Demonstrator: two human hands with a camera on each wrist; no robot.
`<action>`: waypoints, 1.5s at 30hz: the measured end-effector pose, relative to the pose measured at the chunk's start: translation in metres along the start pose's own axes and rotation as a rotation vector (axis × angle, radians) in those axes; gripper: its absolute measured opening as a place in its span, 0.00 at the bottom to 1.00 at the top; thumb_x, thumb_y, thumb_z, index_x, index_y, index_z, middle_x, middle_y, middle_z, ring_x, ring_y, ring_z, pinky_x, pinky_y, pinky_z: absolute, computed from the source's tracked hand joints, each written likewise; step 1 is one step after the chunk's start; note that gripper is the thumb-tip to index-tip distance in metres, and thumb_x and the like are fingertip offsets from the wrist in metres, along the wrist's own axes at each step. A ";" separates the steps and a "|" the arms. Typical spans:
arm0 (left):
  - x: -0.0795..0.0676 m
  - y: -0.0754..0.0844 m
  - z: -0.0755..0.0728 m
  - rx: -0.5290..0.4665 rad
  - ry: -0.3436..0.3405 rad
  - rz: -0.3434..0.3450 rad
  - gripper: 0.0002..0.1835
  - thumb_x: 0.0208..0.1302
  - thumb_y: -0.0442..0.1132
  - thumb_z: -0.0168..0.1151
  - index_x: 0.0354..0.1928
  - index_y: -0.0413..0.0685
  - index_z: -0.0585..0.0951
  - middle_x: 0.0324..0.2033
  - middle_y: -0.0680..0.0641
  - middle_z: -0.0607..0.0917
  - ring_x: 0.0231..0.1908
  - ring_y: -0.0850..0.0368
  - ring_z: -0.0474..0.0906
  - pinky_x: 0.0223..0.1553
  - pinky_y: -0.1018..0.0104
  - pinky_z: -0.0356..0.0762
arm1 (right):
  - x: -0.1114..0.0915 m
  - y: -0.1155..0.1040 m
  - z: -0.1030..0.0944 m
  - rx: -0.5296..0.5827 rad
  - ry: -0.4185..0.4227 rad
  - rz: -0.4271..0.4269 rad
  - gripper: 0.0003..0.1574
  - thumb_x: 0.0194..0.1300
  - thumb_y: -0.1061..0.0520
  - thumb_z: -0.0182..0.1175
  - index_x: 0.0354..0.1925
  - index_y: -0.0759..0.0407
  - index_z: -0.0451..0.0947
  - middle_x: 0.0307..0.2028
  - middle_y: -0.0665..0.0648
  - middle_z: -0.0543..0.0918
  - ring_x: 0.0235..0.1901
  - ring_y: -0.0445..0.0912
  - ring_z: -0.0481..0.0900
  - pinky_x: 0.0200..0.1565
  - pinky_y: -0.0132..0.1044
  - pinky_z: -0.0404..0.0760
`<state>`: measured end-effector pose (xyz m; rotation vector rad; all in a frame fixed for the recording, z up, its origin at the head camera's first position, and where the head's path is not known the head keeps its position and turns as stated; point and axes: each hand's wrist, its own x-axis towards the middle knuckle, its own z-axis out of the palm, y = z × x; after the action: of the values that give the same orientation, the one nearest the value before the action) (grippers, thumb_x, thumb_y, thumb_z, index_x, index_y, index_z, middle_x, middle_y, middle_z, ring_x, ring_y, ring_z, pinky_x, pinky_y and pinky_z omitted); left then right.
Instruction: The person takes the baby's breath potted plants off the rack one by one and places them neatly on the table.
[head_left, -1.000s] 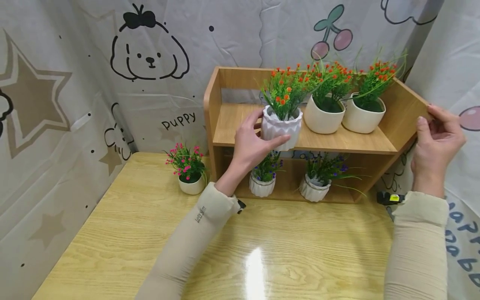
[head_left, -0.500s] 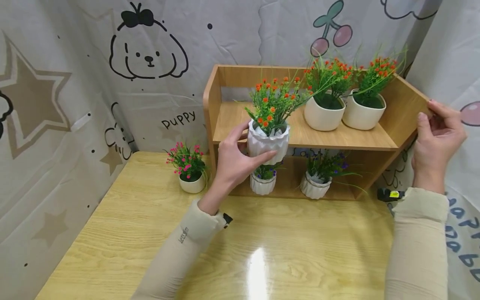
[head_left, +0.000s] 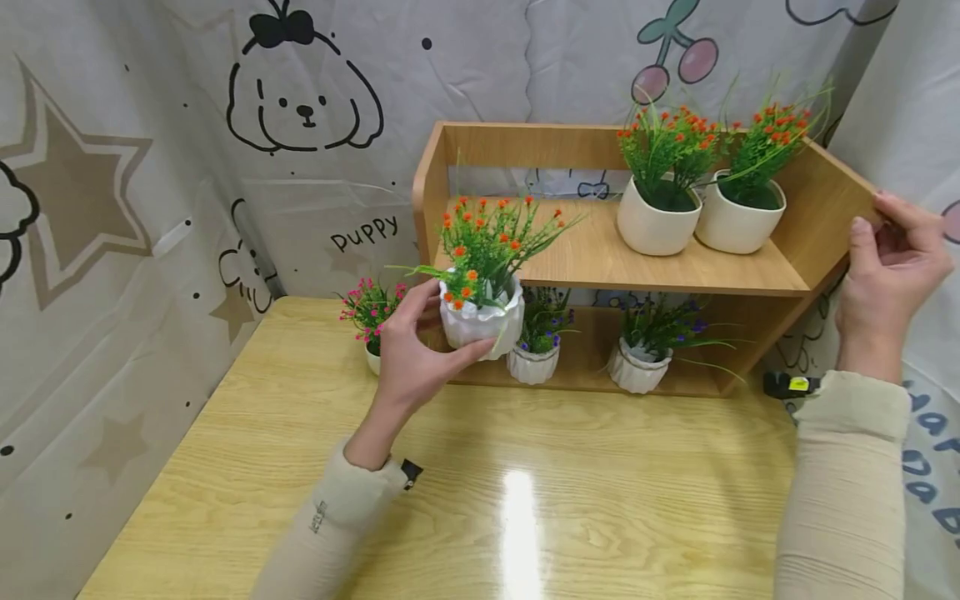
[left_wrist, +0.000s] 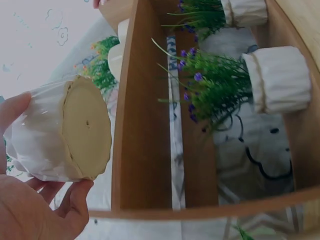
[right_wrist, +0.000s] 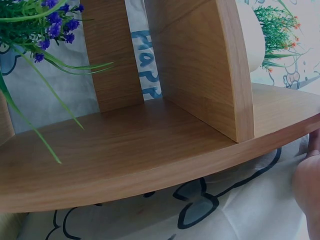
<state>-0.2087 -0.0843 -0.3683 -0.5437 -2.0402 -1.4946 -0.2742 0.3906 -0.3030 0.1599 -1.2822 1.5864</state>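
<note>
My left hand (head_left: 412, 358) grips a white fluted flower pot (head_left: 483, 325) with orange flowers, holding it in the air in front of the wooden shelf's left half. In the left wrist view the pot's flat beige base (left_wrist: 87, 127) faces the camera, apart from the shelf board. At the far right, my right hand (head_left: 892, 279) pinches the front edge of the shelf's side panel (head_left: 832, 212) between thumb and fingers. Only part of the right hand (right_wrist: 307, 185) shows in the right wrist view.
Two smooth white pots (head_left: 658, 221) with orange flowers stand on the upper board's right. Below are two fluted pots (head_left: 640, 367) with purple flowers. A pink-flowered plant (head_left: 367, 310) stands on the table (head_left: 600, 483) left of the shelf, partly behind my left hand.
My left hand has carried the fluted pot off the upper board's front, leftward and down toward me. The right hand keeps its hold on the side panel.
</note>
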 end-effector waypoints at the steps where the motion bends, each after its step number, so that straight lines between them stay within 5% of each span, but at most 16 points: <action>1: -0.003 -0.002 -0.005 0.018 0.007 -0.003 0.41 0.44 0.41 0.86 0.64 0.46 0.80 0.54 0.47 0.85 0.51 0.51 0.83 0.47 0.59 0.88 | 0.000 -0.001 0.001 0.024 0.010 0.017 0.16 0.62 0.79 0.58 0.46 0.73 0.85 0.49 0.61 0.82 0.50 0.50 0.81 0.56 0.36 0.78; 12: -0.031 -0.023 -0.064 0.122 0.088 -0.039 0.39 0.41 0.33 0.86 0.61 0.42 0.81 0.51 0.44 0.86 0.51 0.63 0.80 0.48 0.78 0.82 | 0.001 -0.001 0.002 0.056 0.027 0.038 0.16 0.61 0.80 0.58 0.45 0.74 0.85 0.49 0.62 0.82 0.51 0.50 0.81 0.57 0.35 0.78; 22: -0.042 -0.050 -0.115 0.215 0.224 -0.063 0.37 0.40 0.26 0.85 0.59 0.41 0.83 0.48 0.66 0.81 0.51 0.71 0.79 0.48 0.84 0.79 | -0.001 -0.004 0.003 -0.032 -0.002 0.038 0.16 0.66 0.77 0.58 0.48 0.71 0.86 0.51 0.60 0.81 0.53 0.50 0.80 0.61 0.36 0.77; 26: -0.044 -0.059 -0.131 0.227 0.266 -0.081 0.39 0.41 0.25 0.84 0.62 0.44 0.82 0.50 0.67 0.82 0.51 0.71 0.81 0.49 0.84 0.79 | -0.001 -0.002 0.002 -0.032 -0.009 0.036 0.15 0.66 0.77 0.58 0.48 0.71 0.86 0.51 0.60 0.80 0.54 0.50 0.80 0.62 0.36 0.77; 34: -0.043 -0.080 -0.156 0.278 0.316 -0.194 0.41 0.46 0.29 0.84 0.65 0.54 0.81 0.52 0.67 0.81 0.49 0.73 0.81 0.48 0.86 0.78 | 0.000 -0.002 0.001 -0.014 -0.009 0.031 0.15 0.65 0.78 0.58 0.47 0.72 0.85 0.50 0.61 0.81 0.55 0.51 0.80 0.63 0.36 0.77; 45: -0.039 -0.110 -0.168 0.309 0.353 -0.291 0.41 0.47 0.35 0.85 0.66 0.57 0.80 0.57 0.57 0.83 0.49 0.77 0.79 0.45 0.86 0.78 | 0.001 -0.003 -0.001 -0.004 0.004 0.032 0.16 0.65 0.78 0.58 0.47 0.72 0.85 0.50 0.61 0.81 0.55 0.51 0.80 0.63 0.36 0.77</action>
<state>-0.2137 -0.2773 -0.4350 0.1372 -2.0652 -1.2801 -0.2716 0.3915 -0.3006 0.1344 -1.2905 1.6110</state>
